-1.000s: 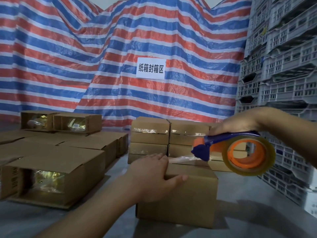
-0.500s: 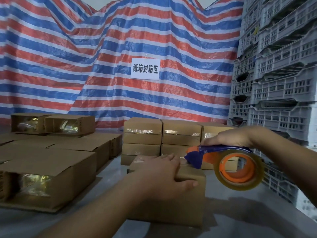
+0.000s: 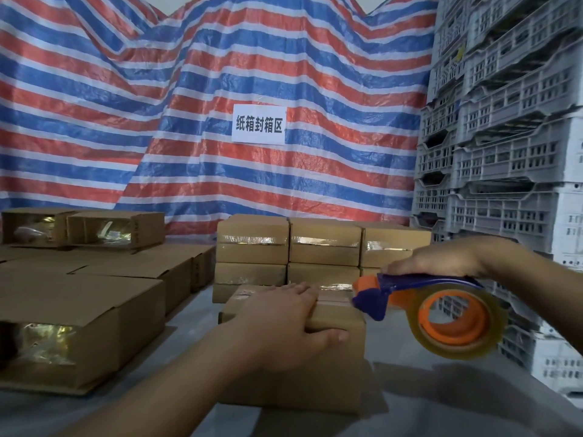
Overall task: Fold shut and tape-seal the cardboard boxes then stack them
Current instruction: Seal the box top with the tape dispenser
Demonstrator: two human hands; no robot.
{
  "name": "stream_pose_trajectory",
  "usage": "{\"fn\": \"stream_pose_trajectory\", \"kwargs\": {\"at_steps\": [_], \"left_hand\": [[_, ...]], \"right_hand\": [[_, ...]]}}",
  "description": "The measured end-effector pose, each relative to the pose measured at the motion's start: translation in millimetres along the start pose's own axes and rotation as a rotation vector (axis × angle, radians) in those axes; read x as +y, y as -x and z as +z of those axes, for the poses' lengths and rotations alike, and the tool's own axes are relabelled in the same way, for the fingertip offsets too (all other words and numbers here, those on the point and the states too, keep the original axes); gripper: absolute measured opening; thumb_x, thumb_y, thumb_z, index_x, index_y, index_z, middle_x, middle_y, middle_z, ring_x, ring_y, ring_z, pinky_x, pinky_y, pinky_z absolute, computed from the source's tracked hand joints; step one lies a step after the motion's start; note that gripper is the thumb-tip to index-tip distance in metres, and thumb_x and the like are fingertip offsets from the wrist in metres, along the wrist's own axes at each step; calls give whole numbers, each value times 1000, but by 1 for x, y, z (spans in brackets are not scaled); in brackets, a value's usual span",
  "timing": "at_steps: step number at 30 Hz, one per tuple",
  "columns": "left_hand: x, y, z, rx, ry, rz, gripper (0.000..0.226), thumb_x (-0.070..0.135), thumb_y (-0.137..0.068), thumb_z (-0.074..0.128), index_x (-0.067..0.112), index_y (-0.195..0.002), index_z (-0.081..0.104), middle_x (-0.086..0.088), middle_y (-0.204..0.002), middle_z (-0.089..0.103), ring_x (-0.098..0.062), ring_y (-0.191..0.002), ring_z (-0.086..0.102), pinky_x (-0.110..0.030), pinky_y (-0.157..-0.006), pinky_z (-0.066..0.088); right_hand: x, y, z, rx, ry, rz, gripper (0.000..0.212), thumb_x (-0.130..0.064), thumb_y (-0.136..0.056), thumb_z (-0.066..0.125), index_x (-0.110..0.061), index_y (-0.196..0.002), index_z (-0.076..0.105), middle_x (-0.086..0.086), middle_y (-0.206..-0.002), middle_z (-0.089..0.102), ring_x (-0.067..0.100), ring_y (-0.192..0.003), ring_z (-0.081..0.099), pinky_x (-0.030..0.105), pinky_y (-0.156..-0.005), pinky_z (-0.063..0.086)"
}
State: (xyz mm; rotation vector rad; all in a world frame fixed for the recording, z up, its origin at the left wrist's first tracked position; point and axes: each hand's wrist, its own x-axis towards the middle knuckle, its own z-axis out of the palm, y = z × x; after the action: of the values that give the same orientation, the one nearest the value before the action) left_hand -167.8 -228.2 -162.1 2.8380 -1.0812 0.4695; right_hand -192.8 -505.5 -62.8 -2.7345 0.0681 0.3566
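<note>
A closed cardboard box (image 3: 328, 367) stands on the grey table in front of me. My left hand (image 3: 284, 323) lies flat on its top, thumb over the near edge, pressing it down. My right hand (image 3: 441, 263) grips the blue and orange tape dispenser (image 3: 441, 313) with its clear tape roll. The dispenser's blue nose touches the box's top right edge, and a strip of tape runs along the top seam. Behind stands a stack of sealed boxes (image 3: 325, 244), two layers high.
Open boxes (image 3: 79, 329) with shiny packets inside lie on their sides at the left, two more (image 3: 85, 228) on top further back. Grey plastic crates (image 3: 511, 152) are piled high at the right. A striped tarp with a white sign (image 3: 258, 123) hangs behind.
The dispenser has come down and to the right along the box top, to its right edge. My left hand stays pressed on the box. The view has shifted slightly.
</note>
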Motion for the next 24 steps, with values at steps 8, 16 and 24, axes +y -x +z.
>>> {"fn": "stream_pose_trajectory", "kwargs": {"at_steps": [8,16,24], "left_hand": [[23,-14,-14,34,144,53,100,79,-80,48,34,-154,-1,7,-157,31,-12,-136,37,-30,-101,30],[40,-20,-1,-43,18,45,83,75,-88,40,25,-152,25,0,-159,29,-19,-142,31,-40,-113,28],[38,-18,1,-7,14,55,88,78,-87,37,27,-155,16,2,-163,20,-19,-145,26,-39,-116,23]], "right_hand": [[8,2,11,34,-87,-45,57,-66,-96,41,-26,-66,69,-6,-59,61,10,-48,54,19,-56,48],[19,-1,6,-43,-252,-72,71,-69,-81,52,-6,-111,65,0,-70,61,14,-55,54,23,-58,47],[47,18,-24,-121,-446,-3,59,-60,-80,68,-7,-104,71,12,-83,66,20,-62,62,27,-60,53]]}}
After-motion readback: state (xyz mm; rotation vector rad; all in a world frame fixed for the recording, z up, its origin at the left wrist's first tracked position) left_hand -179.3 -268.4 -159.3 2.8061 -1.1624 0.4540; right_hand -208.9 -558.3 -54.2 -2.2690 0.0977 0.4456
